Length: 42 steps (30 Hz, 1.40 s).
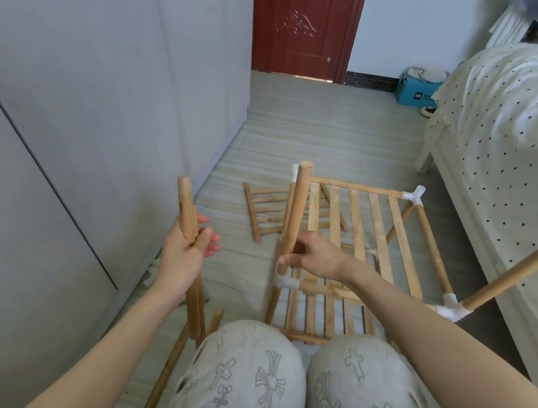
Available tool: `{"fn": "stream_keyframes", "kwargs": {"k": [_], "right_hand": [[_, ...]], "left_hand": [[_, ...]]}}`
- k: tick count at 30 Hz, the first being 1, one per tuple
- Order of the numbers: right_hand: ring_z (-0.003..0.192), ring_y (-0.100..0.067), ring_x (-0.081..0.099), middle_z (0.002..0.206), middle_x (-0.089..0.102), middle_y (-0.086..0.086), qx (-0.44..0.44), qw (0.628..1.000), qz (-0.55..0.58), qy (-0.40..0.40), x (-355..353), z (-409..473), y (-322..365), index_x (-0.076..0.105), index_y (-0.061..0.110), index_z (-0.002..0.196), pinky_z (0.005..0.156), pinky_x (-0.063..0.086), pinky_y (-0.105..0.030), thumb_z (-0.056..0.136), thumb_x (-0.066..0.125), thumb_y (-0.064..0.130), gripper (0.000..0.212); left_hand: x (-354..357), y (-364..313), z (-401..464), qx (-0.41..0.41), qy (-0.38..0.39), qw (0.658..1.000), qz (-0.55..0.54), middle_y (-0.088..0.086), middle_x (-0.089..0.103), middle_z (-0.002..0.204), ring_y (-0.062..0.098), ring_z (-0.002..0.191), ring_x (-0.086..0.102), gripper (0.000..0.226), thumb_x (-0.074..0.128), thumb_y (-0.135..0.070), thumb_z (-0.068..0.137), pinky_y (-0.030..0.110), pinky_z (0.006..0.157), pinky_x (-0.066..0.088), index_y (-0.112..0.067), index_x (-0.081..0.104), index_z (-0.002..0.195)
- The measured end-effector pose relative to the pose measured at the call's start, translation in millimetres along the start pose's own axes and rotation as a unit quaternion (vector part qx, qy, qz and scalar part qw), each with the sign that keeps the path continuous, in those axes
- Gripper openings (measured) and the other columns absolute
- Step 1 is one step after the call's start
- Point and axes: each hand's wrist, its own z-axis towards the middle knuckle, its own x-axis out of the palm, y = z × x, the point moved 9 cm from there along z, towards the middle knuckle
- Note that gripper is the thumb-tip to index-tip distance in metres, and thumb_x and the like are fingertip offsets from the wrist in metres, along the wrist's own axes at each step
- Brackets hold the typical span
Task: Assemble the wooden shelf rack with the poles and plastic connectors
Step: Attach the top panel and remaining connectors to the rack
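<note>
Pale floor tiles (305, 133) carry the half-built rack (370, 232); her left hand (185, 247) grips loose poles (187, 209), her right hand (314, 253) grasps an upright pole (296, 207) above a white connector (287, 282).

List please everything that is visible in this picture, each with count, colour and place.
shelf rack: one, light wood, floor centre
plastic connectors: four visible, white, rack corners
upright pole: one, wood, front-left connector
spare poles: about two, wood, left hand
slatted panel: one, wood, floor behind rack
door: one, dark red, far wall
bed: one, white dotted cover, right
box: one, blue, beside bed
left hand: grips spare poles
right hand: grips upright pole
</note>
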Motion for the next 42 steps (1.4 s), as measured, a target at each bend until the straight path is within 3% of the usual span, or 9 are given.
{"fn": "stream_keyframes", "kwargs": {"k": [7,12,15,18,21,25,30,38,42], "right_hand": [[0.090,-0.029,0.062,0.096,0.066,-0.020,0.068,0.987,0.142,0.018,-18.1,-97.1,-62.1,0.064,-0.003,0.098,0.086,0.052,-0.031,0.083,0.068,0.015,0.023],[0.102,-0.022,0.064,0.107,0.068,-0.012,0.126,0.960,0.247,-0.044,-44.9,-183.6,-115.8,0.066,0.003,0.106,0.088,0.053,-0.027,0.085,0.064,0.010,0.022],[0.103,-0.023,0.064,0.110,0.067,-0.016,0.177,0.926,0.293,-0.157,-66.6,-224.4,-152.6,0.066,-0.001,0.105,0.092,0.051,-0.028,0.086,0.060,0.003,0.021],[0.096,-0.018,0.065,0.101,0.070,-0.007,0.197,0.901,0.245,-0.299,-84.2,-245.5,-166.7,0.068,0.010,0.098,0.092,0.049,-0.031,0.091,0.057,0.024,0.019],[0.076,-0.015,0.061,0.085,0.065,-0.005,0.206,0.838,0.250,-0.438,-98.2,-256.4,-176.8,0.061,0.013,0.082,0.074,0.049,-0.026,0.094,0.048,0.040,0.032],[0.060,-0.012,0.044,0.065,0.046,0.001,0.203,0.761,0.305,-0.536,-100.7,-245.7,-192.3,0.045,0.015,0.072,0.060,0.041,-0.020,0.096,0.046,0.031,0.029],[0.051,-0.013,0.043,0.054,0.042,-0.005,0.193,0.661,0.311,-0.655,-103.9,-245.0,-210.0,0.046,0.010,0.062,0.046,0.038,-0.013,0.094,0.050,0.020,0.034],[0.035,-0.007,0.035,0.035,0.038,0.007,0.145,0.734,0.323,-0.579,-118.5,-235.1,-217.4,0.039,0.012,0.044,0.041,0.034,-0.019,0.087,0.047,0.002,0.045],[0.034,-0.005,0.034,0.034,0.037,0.007,0.163,0.738,0.307,-0.579,-126.7,-237.6,-220.8,0.038,0.013,0.046,0.040,0.034,-0.017,0.086,0.046,0.005,0.042]], "left_hand": [[46.3,18.4,-18.6,-0.006,0.136,0.988,0.068,0.003,0.066,0.081,0.016,0.072,0.063,0.024,0.047,0.002,0.094,0.025,0.067,0.051,-0.022,0.049,0.092],[96.5,35.9,-27.9,0.011,0.233,0.961,0.147,-0.002,0.064,0.084,0.019,0.082,0.062,0.028,0.046,0.007,0.092,0.032,0.075,0.047,-0.021,0.050,0.091],[139.4,49.0,-32.0,0.069,0.322,0.901,0.283,0.003,0.062,0.094,0.025,0.091,0.060,0.030,0.046,0.004,0.089,0.037,0.078,0.044,-0.013,0.050,0.115],[168.4,57.8,-35.9,0.150,0.384,0.829,0.378,0.010,0.055,0.119,0.030,0.112,0.053,0.051,0.047,0.002,0.087,0.030,0.085,0.037,-0.012,0.039,0.136],[197.5,71.5,-38.4,0.227,0.415,0.752,0.459,0.011,0.025,0.153,0.027,0.144,0.015,0.058,0.046,0.005,0.086,0.038,0.115,0.014,-0.013,0.037,0.140],[209.8,87.7,-28.6,0.235,0.412,0.694,0.541,0.006,0.004,0.158,0.024,0.146,-0.006,0.064,0.046,0.005,0.088,0.040,0.116,-0.005,-0.019,0.027,0.144],[204.5,83.9,-30.2,0.259,0.365,0.701,0.555,0.006,0.020,0.156,0.022,0.146,0.007,0.058,0.047,0.003,0.089,0.048,0.113,-0.011,-0.017,0.032,0.142],[203.2,64.6,-37.0,0.278,0.351,0.733,0.511,0.012,0.061,0.117,0.031,0.119,0.052,0.042,0.055,0.010,0.080,0.056,0.114,0.011,-0.003,0.055,0.120],[196.7,67.2,-47.1,0.231,0.385,0.748,0.488,0.014,0.061,0.116,0.034,0.116,0.051,0.040,0.049,0.007,0.085,0.043,0.108,0.029,-0.005,0.051,0.123]]}}
